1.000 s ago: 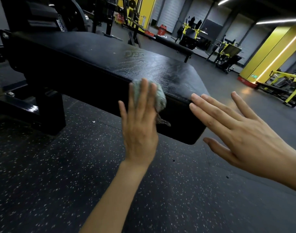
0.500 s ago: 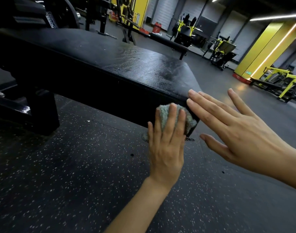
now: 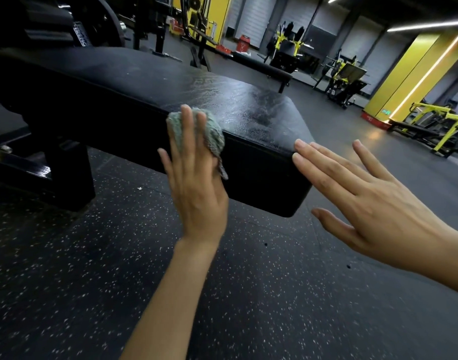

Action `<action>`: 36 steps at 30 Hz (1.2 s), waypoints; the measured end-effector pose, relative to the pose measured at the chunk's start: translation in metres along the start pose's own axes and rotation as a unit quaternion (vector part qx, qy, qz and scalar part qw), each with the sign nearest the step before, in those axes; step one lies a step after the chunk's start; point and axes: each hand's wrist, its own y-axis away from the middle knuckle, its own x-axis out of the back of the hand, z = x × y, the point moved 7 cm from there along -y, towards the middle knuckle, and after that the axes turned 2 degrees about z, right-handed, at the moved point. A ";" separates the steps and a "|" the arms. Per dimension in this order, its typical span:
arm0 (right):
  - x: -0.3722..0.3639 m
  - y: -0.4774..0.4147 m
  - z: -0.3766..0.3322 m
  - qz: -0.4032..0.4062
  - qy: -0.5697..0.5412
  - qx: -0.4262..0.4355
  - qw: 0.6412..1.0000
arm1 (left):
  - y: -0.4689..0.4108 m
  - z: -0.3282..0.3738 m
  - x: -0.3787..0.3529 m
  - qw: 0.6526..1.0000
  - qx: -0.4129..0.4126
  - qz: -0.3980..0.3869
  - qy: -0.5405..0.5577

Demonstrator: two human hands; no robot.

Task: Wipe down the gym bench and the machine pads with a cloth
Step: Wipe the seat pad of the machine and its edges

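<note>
The left hand [image 3: 196, 193] lies open, fingers straight, pressing a bunched grey-green knitted cloth [image 3: 212, 133] flat vs. the near side wall of the long black vinyl-padded gym bench [image 3: 144, 100], right at its top edge. A loose tail of cloth hangs at approx. 5 o'clock from the wad. The right hand [image 3: 373, 198], at 3 o'clock of the left, is open too, fingers spread, holding nothing. Its fingertips [image 3: 300, 146] sit at the bench's end corner; contact can't be told. The bench top shows a wet sheen near that end, so the side wall is prob. the step in hand. To do it well, the person should press w/ the whole flat palm and run long overlapping strokes along the wall toward 9 o'clock, incl. the top seam and lower lip. The tail wants tucking in so it doesn't drag on the speckled black rubber floor [image 3: 66, 281]. The right hand can brace the corner.
</note>
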 end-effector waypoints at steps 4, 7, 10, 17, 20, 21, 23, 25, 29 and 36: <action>0.000 0.000 -0.001 -0.001 -0.007 -0.006 1.000 | -0.016 -0.019 0.013 0.999 0.029 0.029 0.007; 0.001 0.000 -0.001 -0.004 -0.012 -0.008 1.000 | -0.013 -0.011 0.008 0.998 0.035 0.038 0.031; 0.001 0.000 -0.001 -0.007 -0.016 -0.010 1.000 | 0.002 0.005 -0.002 0.999 0.017 0.019 0.039; 0.001 0.001 0.000 -0.001 -0.023 -0.015 1.000 | 0.052 0.049 -0.031 0.998 -0.035 -0.044 0.029; 0.000 0.003 0.001 0.000 -0.023 -0.017 1.000 | 0.077 0.068 -0.046 0.993 -0.082 -0.085 0.019; 0.000 0.003 0.002 0.000 -0.027 -0.019 0.999 | 0.085 0.071 -0.050 0.991 -0.094 -0.093 0.015; 0.000 0.004 0.004 0.000 -0.035 -0.025 0.999 | 0.095 0.073 -0.055 0.989 -0.114 -0.099 -0.001; 0.000 0.005 0.005 -0.002 -0.039 -0.027 0.999 | 0.095 0.069 -0.056 0.985 -0.139 -0.103 -0.023; -0.001 0.005 0.004 -0.002 -0.037 -0.025 0.999 | 0.082 0.057 -0.046 0.974 -0.193 -0.098 -0.059; -0.001 0.006 0.004 -0.004 -0.044 -0.031 0.999 | 0.039 0.020 -0.018 0.990 -0.118 -0.054 -0.050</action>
